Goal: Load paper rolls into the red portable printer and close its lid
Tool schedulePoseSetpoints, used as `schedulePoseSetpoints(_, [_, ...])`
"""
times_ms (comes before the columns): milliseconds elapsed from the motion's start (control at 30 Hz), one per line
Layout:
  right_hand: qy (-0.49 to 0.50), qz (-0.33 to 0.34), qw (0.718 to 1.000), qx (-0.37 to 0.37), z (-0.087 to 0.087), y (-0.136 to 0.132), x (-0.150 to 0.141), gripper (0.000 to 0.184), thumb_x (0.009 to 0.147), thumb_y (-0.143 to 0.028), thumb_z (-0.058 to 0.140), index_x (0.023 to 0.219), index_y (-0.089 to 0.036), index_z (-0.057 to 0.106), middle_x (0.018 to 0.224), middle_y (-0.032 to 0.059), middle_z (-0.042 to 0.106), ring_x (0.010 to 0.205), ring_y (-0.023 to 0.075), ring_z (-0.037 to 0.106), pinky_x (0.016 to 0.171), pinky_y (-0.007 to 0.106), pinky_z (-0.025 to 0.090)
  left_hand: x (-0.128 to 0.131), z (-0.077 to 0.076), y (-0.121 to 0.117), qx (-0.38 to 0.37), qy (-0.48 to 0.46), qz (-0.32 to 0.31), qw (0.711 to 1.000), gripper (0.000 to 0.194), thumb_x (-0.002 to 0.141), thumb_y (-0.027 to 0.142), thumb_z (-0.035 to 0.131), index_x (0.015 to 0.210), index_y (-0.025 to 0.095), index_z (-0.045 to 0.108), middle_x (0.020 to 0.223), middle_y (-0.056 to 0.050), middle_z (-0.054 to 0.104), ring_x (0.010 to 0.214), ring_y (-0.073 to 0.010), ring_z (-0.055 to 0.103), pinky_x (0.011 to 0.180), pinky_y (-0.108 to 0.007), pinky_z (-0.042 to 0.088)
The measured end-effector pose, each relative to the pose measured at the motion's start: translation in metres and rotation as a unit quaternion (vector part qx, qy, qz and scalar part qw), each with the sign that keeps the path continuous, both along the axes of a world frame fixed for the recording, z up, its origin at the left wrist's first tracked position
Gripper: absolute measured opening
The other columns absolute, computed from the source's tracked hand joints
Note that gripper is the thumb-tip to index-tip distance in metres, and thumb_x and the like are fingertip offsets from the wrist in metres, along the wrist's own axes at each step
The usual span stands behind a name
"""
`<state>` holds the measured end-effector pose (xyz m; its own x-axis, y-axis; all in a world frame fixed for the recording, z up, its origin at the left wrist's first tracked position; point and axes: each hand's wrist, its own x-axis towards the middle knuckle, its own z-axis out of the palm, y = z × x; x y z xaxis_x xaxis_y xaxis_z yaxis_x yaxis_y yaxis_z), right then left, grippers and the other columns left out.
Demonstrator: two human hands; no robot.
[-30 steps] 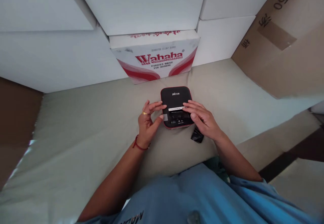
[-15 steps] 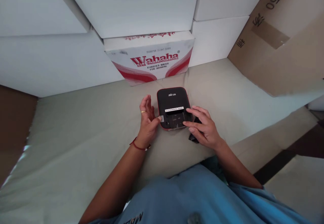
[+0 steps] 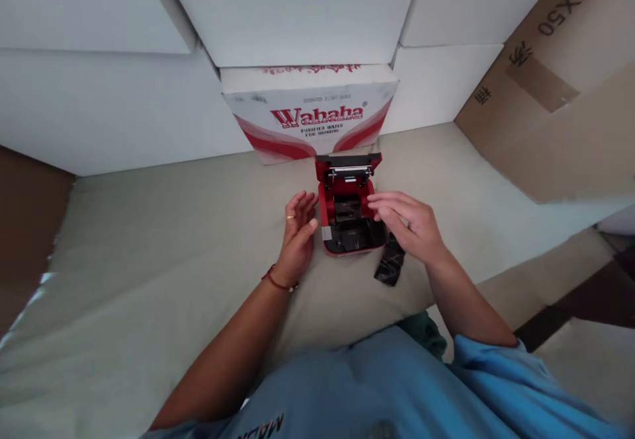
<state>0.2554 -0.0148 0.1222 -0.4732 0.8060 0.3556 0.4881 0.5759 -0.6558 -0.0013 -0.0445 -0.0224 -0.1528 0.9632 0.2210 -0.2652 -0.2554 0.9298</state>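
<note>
A small red and black label printer (image 3: 354, 235) sits on the cloth-covered table, its lid (image 3: 348, 160) raised and tilted back. Inside, the red-walled compartment shows, along with a metal bar under the lid. My left hand (image 3: 297, 237) is open beside the printer's left side, thumb and fingers apart, holding nothing. At the right rim, my right hand (image 3: 414, 224) has its fingers stretched over the edge of the compartment; whether they touch it I cannot tell. A crumpled black plastic strip (image 3: 389, 268) lies right of the printer, partly beneath my right hand.
Behind the printer stands a white and red Wahaha water carton (image 3: 317, 118), with stacked white boxes (image 3: 297, 16) around it. A large brown carton (image 3: 560, 128) stands to the right. Pale cloth covers the table (image 3: 173, 260).
The printer's lid has swung up and back, exposing the red inside. My left thumb has come off the printer's corner, and my right fingers have moved up along its right side.
</note>
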Motion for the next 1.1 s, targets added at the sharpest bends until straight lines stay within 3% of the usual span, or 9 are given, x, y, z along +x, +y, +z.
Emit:
schedulePoseSetpoints(100, [-0.156, -0.021, 0.987, -0.035, 0.012, 0.033, -0.022, 0.029, 0.109, -0.033, 0.058, 0.113, -0.028, 0.086, 0.112, 0.0056, 0.087, 0.100, 0.0250, 0.082, 0.092, 0.039, 0.063, 0.000, -0.002, 0.003, -0.021, -0.038, 0.020, 0.999, 0.051, 0.097, 0.053, 0.077, 0.142, 0.035, 0.060, 0.156, -0.010, 0.065, 0.148, -0.0246, 0.064, 0.129, -0.048, 0.049])
schedulePoseSetpoints(200, [-0.353, -0.031, 0.935, -0.031, 0.018, 0.050, -0.051, 0.029, 0.103, -0.021, 0.062, 0.118, -0.029, 0.086, 0.117, 0.0082, 0.088, 0.105, 0.0302, 0.082, 0.090, 0.041, 0.061, 0.001, -0.002, 0.004, -0.038, -0.057, 0.020, 0.997, 0.043, 0.096, 0.049, 0.079, 0.133, 0.031, 0.065, 0.149, -0.009, 0.069, 0.142, -0.0239, 0.067, 0.124, -0.046, 0.052])
schedulePoseSetpoints(267, [-0.433, -0.025, 0.901, -0.032, 0.019, 0.051, -0.069, 0.029, 0.100, -0.018, 0.064, 0.117, -0.028, 0.086, 0.113, 0.0123, 0.088, 0.104, 0.0332, 0.082, 0.085, 0.042, 0.061, 0.002, -0.001, 0.004, -0.044, -0.058, 0.016, 0.997, 0.040, 0.096, 0.049, 0.079, 0.130, 0.030, 0.067, 0.146, -0.009, 0.071, 0.139, -0.0240, 0.069, 0.121, -0.046, 0.054])
schedulePoseSetpoints(467, [-0.463, -0.024, 0.885, -0.032, 0.018, 0.047, -0.084, 0.030, 0.098, -0.012, 0.060, 0.114, -0.020, 0.084, 0.111, 0.0204, 0.086, 0.104, 0.0386, 0.082, 0.082, 0.045, 0.062, 0.006, 0.001, 0.006, -0.059, -0.054, 0.030, 0.996, 0.037, 0.093, 0.047, 0.081, 0.122, 0.027, 0.070, 0.138, -0.009, 0.074, 0.129, -0.0236, 0.071, 0.116, -0.045, 0.056])
schedulePoseSetpoints(667, [-0.426, -0.045, 0.903, -0.030, 0.020, 0.038, -0.074, 0.037, 0.092, -0.018, 0.067, 0.128, -0.020, 0.075, 0.127, 0.0191, 0.081, 0.101, 0.0349, 0.080, 0.079, 0.042, 0.060, 0.006, 0.000, 0.006, -0.061, -0.050, 0.034, 0.996, 0.034, 0.093, 0.046, 0.081, 0.119, 0.026, 0.070, 0.135, -0.009, 0.074, 0.126, -0.0234, 0.072, 0.113, -0.044, 0.055])
schedulePoseSetpoints(833, [-0.182, -0.011, 0.978, -0.096, 0.037, 0.013, -0.026, 0.029, 0.090, -0.027, 0.072, 0.119, -0.025, 0.072, 0.093, 0.0031, 0.080, 0.074, 0.0219, 0.071, 0.068, 0.034, 0.055, 0.005, 0.005, 0.004, -0.059, -0.059, 0.031, 0.996, 0.032, 0.093, 0.041, 0.079, 0.120, 0.026, 0.068, 0.132, -0.008, 0.073, 0.123, -0.0221, 0.071, 0.109, -0.041, 0.057])
schedulePoseSetpoints(933, [-0.036, -0.057, 0.987, -0.147, 0.041, 0.006, 0.036, 0.030, 0.095, -0.042, 0.073, 0.122, -0.028, 0.074, 0.078, -0.0013, 0.071, 0.063, 0.0185, 0.063, 0.055, 0.030, 0.049, 0.006, 0.009, 0.003, -0.074, -0.103, 0.059, 0.990, 0.033, 0.084, 0.028, 0.081, 0.115, 0.026, 0.069, 0.115, -0.004, 0.073, 0.109, -0.0183, 0.071, 0.096, -0.033, 0.058])
schedulePoseSetpoints(1000, [-0.013, -0.132, 0.976, -0.173, 0.031, 0.010, 0.079, 0.035, 0.093, -0.047, 0.077, 0.122, -0.027, 0.074, 0.084, 0.0010, 0.074, 0.068, 0.0194, 0.067, 0.058, 0.030, 0.052, 0.006, 0.013, 0.003, -0.086, -0.134, 0.072, 0.985, 0.025, 0.078, 0.019, 0.078, 0.101, 0.024, 0.069, 0.102, -0.002, 0.071, 0.091, -0.0144, 0.068, 0.084, -0.028, 0.056])
schedulePoseSetpoints(1100, [-0.016, -0.197, 0.958, -0.208, -0.005, 0.023, 0.129, 0.044, 0.084, -0.057, 0.083, 0.113, -0.024, 0.076, 0.093, 0.0051, 0.077, 0.076, 0.0218, 0.072, 0.067, 0.034, 0.059, 0.008, 0.018, 0.002, -0.093, -0.142, 0.068, 0.983, 0.012, 0.075, 0.015, 0.072, 0.077, 0.021, 0.061, 0.090, 0.000, 0.067, 0.071, -0.0099, 0.058, 0.069, -0.024, 0.048])
